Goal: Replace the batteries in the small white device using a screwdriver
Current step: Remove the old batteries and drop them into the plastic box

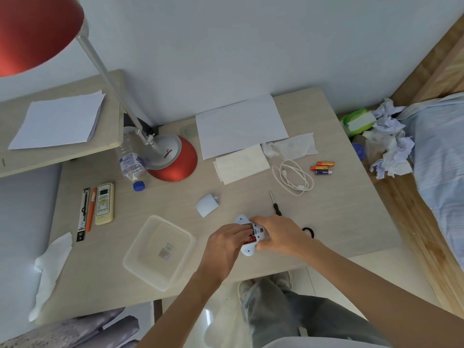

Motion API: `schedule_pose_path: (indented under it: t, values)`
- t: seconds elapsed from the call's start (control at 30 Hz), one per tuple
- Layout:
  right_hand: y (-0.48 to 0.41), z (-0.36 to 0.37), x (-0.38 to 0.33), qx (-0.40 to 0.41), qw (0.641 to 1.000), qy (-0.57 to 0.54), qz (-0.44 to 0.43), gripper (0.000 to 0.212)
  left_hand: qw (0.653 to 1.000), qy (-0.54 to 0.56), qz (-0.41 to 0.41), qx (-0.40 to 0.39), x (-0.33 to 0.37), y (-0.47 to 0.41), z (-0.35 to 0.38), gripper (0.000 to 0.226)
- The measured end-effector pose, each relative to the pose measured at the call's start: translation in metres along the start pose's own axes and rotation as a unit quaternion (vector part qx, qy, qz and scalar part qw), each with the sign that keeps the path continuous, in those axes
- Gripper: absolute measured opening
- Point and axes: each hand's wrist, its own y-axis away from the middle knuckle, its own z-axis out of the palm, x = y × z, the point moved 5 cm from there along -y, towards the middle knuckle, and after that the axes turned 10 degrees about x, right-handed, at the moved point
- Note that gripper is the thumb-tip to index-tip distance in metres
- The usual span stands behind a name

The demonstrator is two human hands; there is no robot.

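The small white device point(243, 220) lies on the desk near its front edge, its battery bay open and red batteries point(251, 239) showing inside. My right hand point(276, 234) grips the device's right side. My left hand point(226, 243) has its fingertips curled onto the batteries in the bay. The white battery cover point(206, 205) lies apart on the desk, up and left of the device. A small black-handled screwdriver point(275, 205) rests just beyond my right hand. Three loose batteries point(322, 168), two orange and one dark blue, lie at the desk's right side.
A clear plastic container point(140, 257) sits left of my hands. A white cable point(292, 177), papers point(239, 126), a red lamp base point(175, 162), a water bottle point(131, 163), a remote point(104, 203) and pens point(86, 214) lie further back. A black hair tie point(308, 231) lies right of my wrist.
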Motion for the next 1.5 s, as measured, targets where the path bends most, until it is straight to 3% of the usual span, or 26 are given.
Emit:
schedule_pose_path:
  t: [0.23,0.53,0.63,0.73,0.97,1.33,1.5]
  values:
    - [0.002,0.000,0.001,0.006,1.000,0.005,0.004,0.066,0.998,-0.039,0.006,0.053,0.008,-0.008,0.006,0.023]
    - [0.003,0.000,0.000,0.011,1.000,-0.002,-0.001,0.067,0.998,0.016,-0.008,0.055,0.008,-0.010,0.005,0.010]
    - [0.004,-0.002,-0.001,0.014,1.000,-0.009,0.001,0.065,0.995,0.047,-0.045,0.079,0.012,-0.010,-0.013,0.022]
    - [0.004,-0.003,-0.002,0.010,1.000,-0.003,-0.001,0.066,0.985,0.072,-0.104,0.119,0.006,-0.008,-0.036,0.009]
    - [0.006,-0.004,-0.002,0.003,1.000,-0.003,0.004,0.064,0.968,0.045,-0.180,0.171,-0.044,0.019,-0.098,0.012]
    - [0.008,-0.004,-0.001,0.007,1.000,-0.008,0.001,0.064,0.943,-0.076,-0.323,0.016,-0.163,0.093,-0.086,0.013]
    - [0.006,-0.004,-0.001,0.006,1.000,-0.009,0.003,0.065,0.928,-0.071,-0.364,0.018,-0.183,0.095,-0.080,0.019]
